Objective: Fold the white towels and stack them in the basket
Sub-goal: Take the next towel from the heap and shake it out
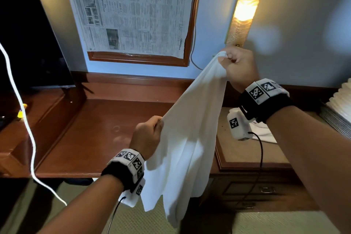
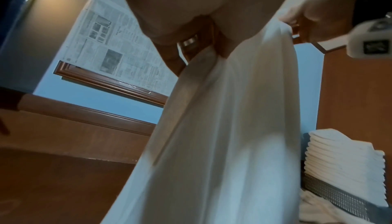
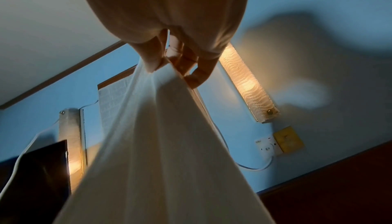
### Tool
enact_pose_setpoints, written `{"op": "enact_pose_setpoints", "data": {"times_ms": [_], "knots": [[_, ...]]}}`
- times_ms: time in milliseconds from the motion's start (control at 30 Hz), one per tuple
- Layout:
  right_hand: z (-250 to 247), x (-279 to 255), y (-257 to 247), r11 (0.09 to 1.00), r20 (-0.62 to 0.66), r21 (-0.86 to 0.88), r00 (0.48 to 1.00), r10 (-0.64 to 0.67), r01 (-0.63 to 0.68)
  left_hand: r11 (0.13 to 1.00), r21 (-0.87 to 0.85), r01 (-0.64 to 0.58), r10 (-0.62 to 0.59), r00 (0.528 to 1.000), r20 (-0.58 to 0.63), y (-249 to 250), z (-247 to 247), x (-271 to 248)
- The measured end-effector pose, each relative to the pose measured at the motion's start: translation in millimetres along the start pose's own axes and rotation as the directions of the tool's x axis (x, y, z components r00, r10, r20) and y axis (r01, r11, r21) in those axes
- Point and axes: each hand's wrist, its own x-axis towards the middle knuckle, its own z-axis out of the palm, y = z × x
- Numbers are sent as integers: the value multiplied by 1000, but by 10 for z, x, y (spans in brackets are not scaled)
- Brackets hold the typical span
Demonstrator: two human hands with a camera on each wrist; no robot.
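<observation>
The brown worktop (image 1: 106,129) stands under a blue wall with a framed newspaper (image 1: 133,11). Both hands, left hand (image 1: 147,137) low and right hand (image 1: 238,66) high, pinch the hanging white towel (image 1: 190,135). Only the left wrist view shows folded towels (image 2: 339,157) stacked in the basket (image 2: 331,192) at right.

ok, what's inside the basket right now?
The basket holds a tall stack of folded white towels rising above its rim. Its mesh wall hides the lower layers and the bottom.

Dim room, warm glare from the wall lamp (image 1: 245,7), blurred wide-angle wrist views, soft wall shadows
</observation>
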Motion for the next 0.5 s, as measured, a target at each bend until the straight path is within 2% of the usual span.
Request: {"op": "enact_pose_setpoints", "data": {"times_ms": [67,133,200,233,267,300,333,367,400,433,500], "knots": [[13,-86,3,988,120,-142,992,-38,55,997,67,26,-30,997,67,-37,-29,105],[91,-235,-72,968,335,-182,936,-105,174,996,88,4,-17,989,146,6,-53,203],[245,-474,-142,979,573,-131,818,-52,154,995,95,-21,2,981,192,129,-67,297],[340,-614,-142,982,683,-136,730,-4,133,995,97,-36,16,980,197,204,-80,341],[449,-758,-111,981,761,-142,648,24,131,994,88,-62,45,981,190,261,-89,383],[548,-888,-63,982,803,-131,595,23,139,993,67,-95,82,981,178,311,-107,419],[621,-998,-19,984,813,-108,582,5,143,991,38,-125,117,978,172,359,-136,442],[664,-1060,19,986,796,-86,605,-18,142,989,-1,-146,144,973,179,403,-168,449],[677,-1075,39,988,758,-75,651,-33,137,986,-51,-156,163,968,190,422,-195,440],[674,-1053,42,987,714,-71,698,-49,142,983,-124,-136,159,967,200,421,-220,412],[642,-987,-2,978,634,-78,767,-100,192,951,-309,13,63,970,234,325,-276,306]]}}
